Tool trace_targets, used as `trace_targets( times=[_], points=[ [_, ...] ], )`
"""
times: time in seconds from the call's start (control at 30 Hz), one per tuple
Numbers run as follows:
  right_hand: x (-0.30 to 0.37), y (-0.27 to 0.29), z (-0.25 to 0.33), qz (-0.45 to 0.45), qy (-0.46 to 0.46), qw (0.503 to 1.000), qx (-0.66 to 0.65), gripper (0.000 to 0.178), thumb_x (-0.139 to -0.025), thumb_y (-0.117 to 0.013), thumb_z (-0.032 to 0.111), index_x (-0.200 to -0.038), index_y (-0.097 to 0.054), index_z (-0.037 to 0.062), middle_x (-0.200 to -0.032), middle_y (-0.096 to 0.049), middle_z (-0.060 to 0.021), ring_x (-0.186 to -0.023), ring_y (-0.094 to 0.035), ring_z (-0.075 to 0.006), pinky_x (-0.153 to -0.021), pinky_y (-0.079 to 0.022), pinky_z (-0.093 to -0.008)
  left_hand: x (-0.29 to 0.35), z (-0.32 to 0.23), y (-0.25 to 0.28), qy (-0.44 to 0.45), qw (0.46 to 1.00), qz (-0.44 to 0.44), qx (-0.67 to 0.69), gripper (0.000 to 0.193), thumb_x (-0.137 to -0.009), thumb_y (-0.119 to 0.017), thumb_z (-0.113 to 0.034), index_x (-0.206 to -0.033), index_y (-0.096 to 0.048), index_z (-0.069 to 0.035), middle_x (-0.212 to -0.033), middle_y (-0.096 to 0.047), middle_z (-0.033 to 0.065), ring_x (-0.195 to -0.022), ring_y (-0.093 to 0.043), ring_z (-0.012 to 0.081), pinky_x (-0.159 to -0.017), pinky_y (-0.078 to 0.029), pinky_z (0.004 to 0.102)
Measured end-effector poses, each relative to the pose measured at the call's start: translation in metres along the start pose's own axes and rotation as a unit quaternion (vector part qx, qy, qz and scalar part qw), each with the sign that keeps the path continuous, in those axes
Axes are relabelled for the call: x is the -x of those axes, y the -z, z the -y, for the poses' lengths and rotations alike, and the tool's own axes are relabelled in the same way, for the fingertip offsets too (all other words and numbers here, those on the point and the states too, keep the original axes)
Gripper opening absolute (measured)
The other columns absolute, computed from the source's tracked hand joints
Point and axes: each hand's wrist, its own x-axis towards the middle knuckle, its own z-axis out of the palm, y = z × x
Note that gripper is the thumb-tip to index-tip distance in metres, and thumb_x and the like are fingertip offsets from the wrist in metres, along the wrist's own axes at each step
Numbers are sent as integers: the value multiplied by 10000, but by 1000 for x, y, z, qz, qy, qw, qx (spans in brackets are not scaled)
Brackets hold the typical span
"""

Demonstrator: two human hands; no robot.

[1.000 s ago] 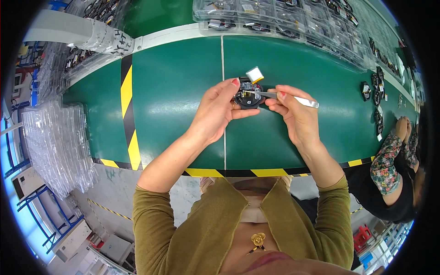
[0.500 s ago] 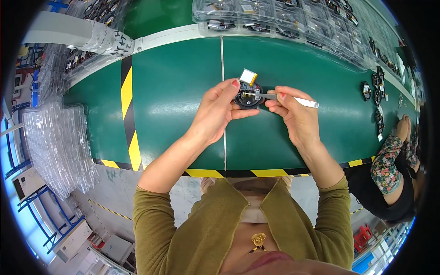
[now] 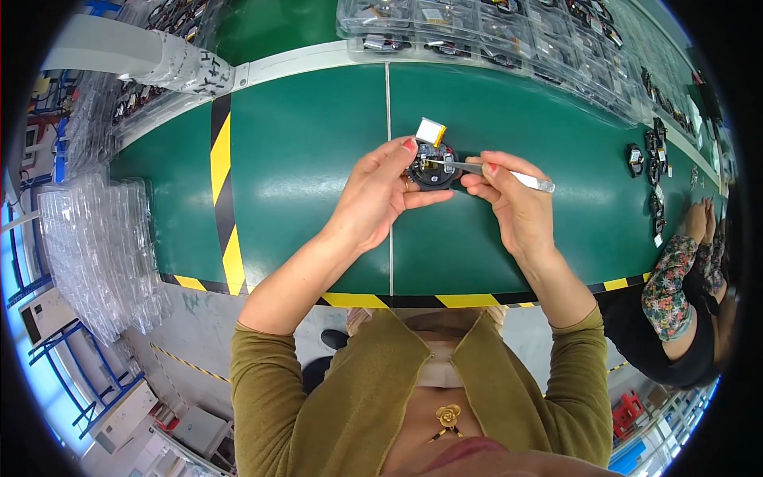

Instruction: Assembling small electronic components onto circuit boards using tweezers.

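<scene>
My left hand (image 3: 380, 189) is closed on a small round black electronic module (image 3: 434, 176), thumb on its upper left edge and fingers beneath. A flat white battery pouch (image 3: 430, 132) with a yellow edge sticks up at the module's far side. In my right hand (image 3: 515, 195) are tweezers (image 3: 531, 182) with a white handle end, pinched between thumb and fingers. Their thin metal tips reach into the open inside of the module, near its middle. What exactly the tips touch is too small to make out.
Clear plastic trays (image 3: 485, 36) of similar modules stand along the far side. Several loose modules (image 3: 656, 163) lie at the right, near a co-worker's hands (image 3: 699, 222). Stacked clear trays (image 3: 99, 254) stand at the left. A white post (image 3: 143, 56) rises at the far left.
The module is tilted slightly differently in my left hand, and the tweezers have shifted a touch. A dark shape has appeared on the floor beside my left arm.
</scene>
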Motion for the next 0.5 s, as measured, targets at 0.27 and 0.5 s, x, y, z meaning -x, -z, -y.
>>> trace_targets(
  times=[0.27,0.5],
  points=[
    [1,-1,1,-14,-6,1000,2,181,-811,-513,3,-968,-555,-75,-915,-587,-197,-782,-613,-261,-704,-522,-314,0,1,0,-9,1000,7,-4,306,-913,-347,-166,-1102,-414,65,-1015,-529,146,-889,-580,219,-785,-515,361],
    [1,-1,1,-13,-15,1000,-8,188,-808,-520,7,-972,-550,-78,-917,-584,-195,-787,-610,-262,-709,-519,-318,1,2,0,-18,1000,9,-15,312,-911,-357,-171,-1108,-415,64,-1020,-531,142,-901,-576,215,-791,-512,360]
  ],
)
